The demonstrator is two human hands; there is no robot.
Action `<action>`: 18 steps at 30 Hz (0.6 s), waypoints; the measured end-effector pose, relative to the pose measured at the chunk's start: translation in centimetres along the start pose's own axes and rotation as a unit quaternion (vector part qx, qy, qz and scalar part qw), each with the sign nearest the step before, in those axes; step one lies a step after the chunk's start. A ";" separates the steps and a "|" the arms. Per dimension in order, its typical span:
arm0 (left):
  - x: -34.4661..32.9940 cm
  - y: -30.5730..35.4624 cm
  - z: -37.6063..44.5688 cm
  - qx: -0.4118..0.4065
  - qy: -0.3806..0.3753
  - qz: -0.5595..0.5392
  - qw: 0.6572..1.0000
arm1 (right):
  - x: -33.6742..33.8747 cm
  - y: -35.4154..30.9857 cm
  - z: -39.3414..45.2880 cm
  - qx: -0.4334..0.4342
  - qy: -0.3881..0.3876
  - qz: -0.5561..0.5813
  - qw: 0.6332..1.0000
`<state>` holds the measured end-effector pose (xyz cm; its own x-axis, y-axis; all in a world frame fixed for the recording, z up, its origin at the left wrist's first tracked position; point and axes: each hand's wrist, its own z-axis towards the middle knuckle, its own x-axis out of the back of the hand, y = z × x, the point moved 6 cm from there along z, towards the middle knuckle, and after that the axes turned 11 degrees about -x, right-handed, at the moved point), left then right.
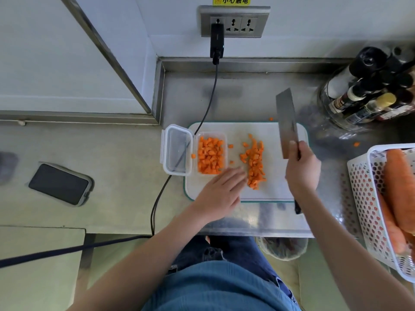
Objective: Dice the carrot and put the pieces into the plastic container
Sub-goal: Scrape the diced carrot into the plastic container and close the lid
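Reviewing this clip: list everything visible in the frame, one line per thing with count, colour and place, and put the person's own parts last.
cutting board: one, white with teal rim, counter centre
plastic container: one, clear, on board's left end, holding orange dice
lid: one, clear, open to the container's left
diced carrot pile: one, orange, mid-board; a few strays around
cleaver: one, grey blade, raised over board's right
basket: one, white, far right
whole carrots: several, orange, in basket
bottle rack: one, dark bottles, back right
phone: one, black, left counter
charger and cable: one, black, wall socket
left hand: fingers straight, beside the pile
right hand: grip on cleaver
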<state>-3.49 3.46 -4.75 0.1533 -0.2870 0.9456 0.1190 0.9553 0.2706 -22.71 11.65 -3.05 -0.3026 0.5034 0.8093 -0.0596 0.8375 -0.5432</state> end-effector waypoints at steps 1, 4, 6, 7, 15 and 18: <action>-0.7 0.8 0.3 -0.020 -0.017 -0.002 1.000 | 0.7 -0.2 0.9 0.013 0.013 -0.036 0.999; -2.4 1.6 0.9 0.026 -0.044 -0.022 0.998 | 0.9 -1.3 3.4 0.035 0.018 -0.140 0.989; -3.0 1.1 1.0 0.103 -0.043 -0.051 0.992 | 0.4 -2.1 4.5 0.058 0.007 -0.200 0.978; -3.1 0.8 1.1 0.132 -0.044 -0.063 0.988 | 0.2 -2.2 4.7 0.073 0.002 -0.220 0.973; -4.4 -1.4 2.7 0.281 -0.013 -0.117 0.952 | -1.7 0.1 0.5 0.150 -0.034 -0.282 0.947; -4.7 -1.7 3.3 0.292 -0.004 -0.133 0.947 | -2.0 1.2 -1.2 0.207 -0.044 -0.290 0.933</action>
<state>-7.64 3.46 -9.02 0.1867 -0.5252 0.8303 -0.4108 0.7260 0.5516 -21.04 11.91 -5.01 -0.1814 -0.0440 0.9824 -0.5946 0.8006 -0.0739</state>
